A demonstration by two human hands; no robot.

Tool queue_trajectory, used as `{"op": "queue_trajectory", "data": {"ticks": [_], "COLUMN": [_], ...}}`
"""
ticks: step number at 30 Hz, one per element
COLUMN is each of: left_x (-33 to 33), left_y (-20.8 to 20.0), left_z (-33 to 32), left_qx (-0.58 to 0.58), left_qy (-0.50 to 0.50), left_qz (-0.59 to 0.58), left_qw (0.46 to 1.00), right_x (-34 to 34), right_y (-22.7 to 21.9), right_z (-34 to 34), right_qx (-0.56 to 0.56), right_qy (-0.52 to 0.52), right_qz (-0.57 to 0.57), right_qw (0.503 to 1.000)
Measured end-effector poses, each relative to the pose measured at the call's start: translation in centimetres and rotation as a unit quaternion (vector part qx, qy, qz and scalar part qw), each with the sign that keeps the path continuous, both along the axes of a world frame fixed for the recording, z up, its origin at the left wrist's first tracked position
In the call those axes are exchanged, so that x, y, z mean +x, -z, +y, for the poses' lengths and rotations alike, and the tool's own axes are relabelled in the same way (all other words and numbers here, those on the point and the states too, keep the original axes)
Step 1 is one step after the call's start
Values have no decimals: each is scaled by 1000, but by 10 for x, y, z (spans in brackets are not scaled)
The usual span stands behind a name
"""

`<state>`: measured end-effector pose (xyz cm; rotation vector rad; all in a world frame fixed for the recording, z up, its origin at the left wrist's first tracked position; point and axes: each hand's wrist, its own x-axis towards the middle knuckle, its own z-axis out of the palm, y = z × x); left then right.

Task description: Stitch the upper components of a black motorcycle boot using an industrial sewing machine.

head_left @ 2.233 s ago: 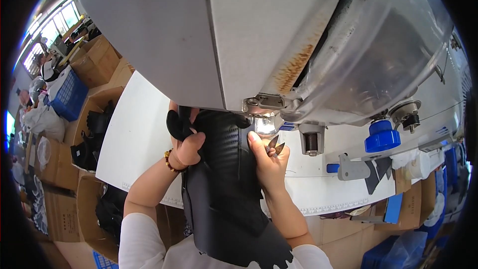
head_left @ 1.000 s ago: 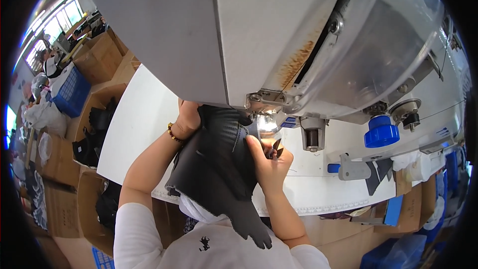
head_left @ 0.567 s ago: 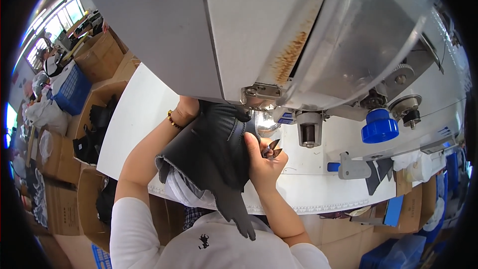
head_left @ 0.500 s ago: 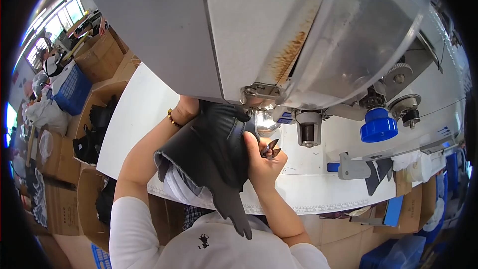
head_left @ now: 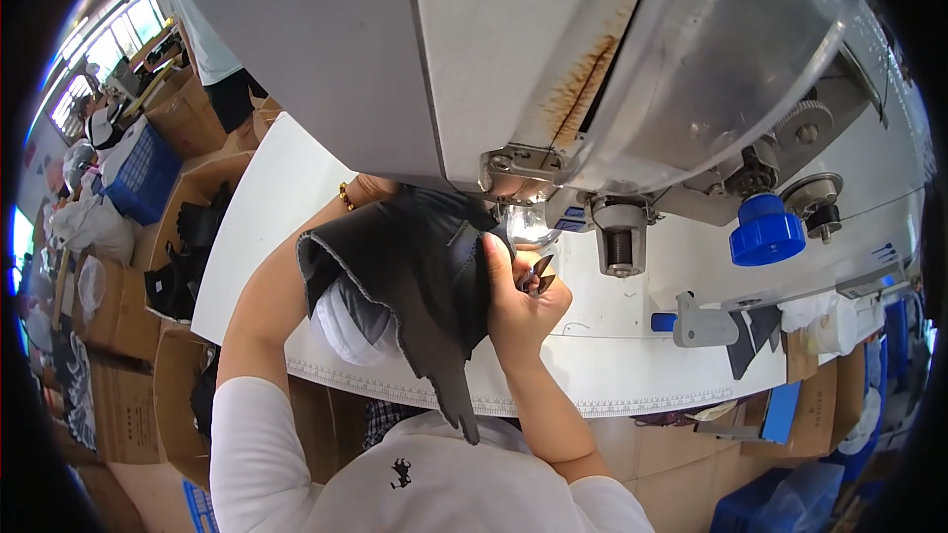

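Observation:
A black leather glove (head_left: 420, 266) with raw edges sits under the head of a sewing machine (head_left: 523, 173). White lining (head_left: 346, 326) shows in its wide opening, and a narrow strip of leather hangs toward my chest. My right hand (head_left: 528, 311) pinches the glove's right side with the thumb on top. Tucked in that same hand are dark thread snips (head_left: 536, 276), blades pointing up and right. My left hand (head_left: 373, 186) reaches behind the glove at the far left; its fingers are hidden by leather and machine.
The white table (head_left: 252, 237) has a curved ruler edge near me. Right of the needle area hang a bobbin (head_left: 619, 247) and a blue knob (head_left: 767, 232). Cardboard boxes (head_left: 183, 385) with black pieces stand left. A person (head_left: 217, 69) stands at the far left.
The glove and both hands have shifted slightly away from me, and the glove's left opening has lifted. A standing person has come into view at the far left.

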<state>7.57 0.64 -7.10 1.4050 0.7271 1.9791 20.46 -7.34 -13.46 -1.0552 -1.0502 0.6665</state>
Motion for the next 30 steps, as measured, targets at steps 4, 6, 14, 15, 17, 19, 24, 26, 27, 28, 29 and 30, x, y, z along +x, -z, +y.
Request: {"op": "queue_trajectory", "data": {"ticks": [4, 6, 14, 15, 17, 19, 24, 26, 27, 28, 29, 30], "left_x": [7, 5, 0, -5, -11, -11, -4, 1, 5, 8, 10, 2], "left_y": [-6, -9, -19, -18, -15, -19, -33, -39, -43, -46, -51, -58], "left_z": [4, 4, -12, -18, -23, -24, -13, -7, -4, -1, 3, 5], "left_qx": [2, 5, 20, 22, 22, 25, 35, 38, 39, 41, 43, 47], "left_qy": [1, 3, 2, 4, 13, 15, 19, 25, 27, 29, 31, 23], "left_qz": [-4, -7, -16, -17, -22, -24, -33, -38, -39, -41, -42, -39], "left_qw": [1000, 1000, 1000, 1000, 999, 999, 999, 998, 998, 998, 998, 998], "right_x": [0, 2, 5, 3, 3, 0, -10, -11, -11, -11, -10, -14], "right_y": [-6, -5, 8, 9, 9, 5, 1, 1, 4, 5, 4, 3], "right_z": [1, 0, -11, -10, -6, -5, -2, -1, 1, 2, 1, -2], "right_qx": [-24, -44, -6, -8, -12, 18, 44, 54, 58, 62, 63, 26], "right_qy": [-4, -14, -48, -46, -37, -25, 6, 24, 29, 35, 37, -16], "right_qz": [3, -8, -31, -10, 9, -6, -19, -23, -43, -63, -63, -22], "right_qw": [1000, 999, 998, 999, 999, 999, 999, 998, 997, 996, 995, 999]}}
